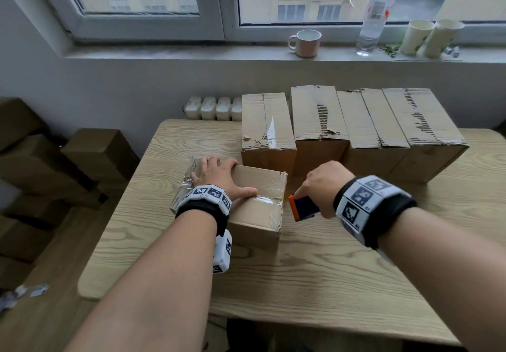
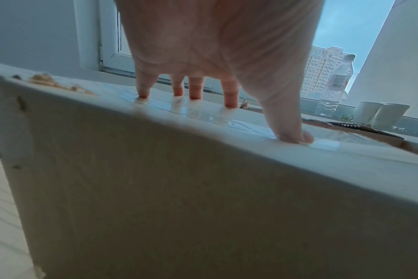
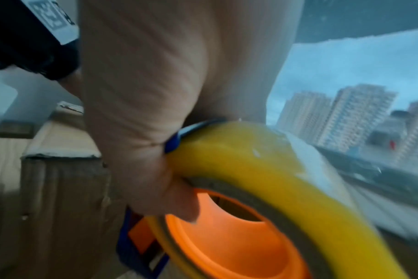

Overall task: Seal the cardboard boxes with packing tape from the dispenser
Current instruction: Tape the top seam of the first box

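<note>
on table, left hand presses flat on closed box; right hand grips tape dispenser.

**Boxes on the worktop, cups on the sill**

A small box sits near the middle of the worktop, left hand flat on top. The tape dispenser, in the right hand, is just right of it. Four taller boxes stand in a row behind. On the far windowsill: mug, bottle, two paper cups.
</note>
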`<state>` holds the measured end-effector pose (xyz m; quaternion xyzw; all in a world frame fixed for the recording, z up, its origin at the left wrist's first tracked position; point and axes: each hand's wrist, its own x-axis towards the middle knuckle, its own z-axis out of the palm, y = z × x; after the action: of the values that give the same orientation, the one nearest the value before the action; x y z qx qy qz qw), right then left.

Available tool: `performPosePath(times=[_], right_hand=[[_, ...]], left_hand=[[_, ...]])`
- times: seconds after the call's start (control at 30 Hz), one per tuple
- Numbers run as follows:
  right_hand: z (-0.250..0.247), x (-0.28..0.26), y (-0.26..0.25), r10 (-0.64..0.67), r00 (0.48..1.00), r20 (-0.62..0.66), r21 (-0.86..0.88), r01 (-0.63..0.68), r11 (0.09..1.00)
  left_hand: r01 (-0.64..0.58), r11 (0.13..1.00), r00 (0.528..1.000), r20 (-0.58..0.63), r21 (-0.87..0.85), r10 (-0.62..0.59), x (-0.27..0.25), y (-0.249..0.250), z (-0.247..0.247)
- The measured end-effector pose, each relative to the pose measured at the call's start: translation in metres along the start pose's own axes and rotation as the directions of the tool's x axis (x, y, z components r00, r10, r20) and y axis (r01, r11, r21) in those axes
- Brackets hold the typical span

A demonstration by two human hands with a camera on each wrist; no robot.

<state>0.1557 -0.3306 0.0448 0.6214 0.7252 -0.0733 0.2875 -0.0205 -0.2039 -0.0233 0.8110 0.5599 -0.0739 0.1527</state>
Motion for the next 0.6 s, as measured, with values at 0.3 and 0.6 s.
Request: performPosePath(times=[0.3, 0.6], right_hand=[[0.013, -0.013, 0.031, 0.233, 0.97, -0.066, 0.182, -0.217, 0.959], [0.015, -0.034, 0.045, 0.356, 0.927, -0.116, 0.359, -0.296, 0.885]], left_hand=[[0.113, 0.971, 0.954, 0.252, 0.209, -0.165, -0.002, 0.031, -0.034], [-0.356, 0.933, 0.862, 0.401, 0.046, 0.309, -0.002, 0.065, -0.024]])
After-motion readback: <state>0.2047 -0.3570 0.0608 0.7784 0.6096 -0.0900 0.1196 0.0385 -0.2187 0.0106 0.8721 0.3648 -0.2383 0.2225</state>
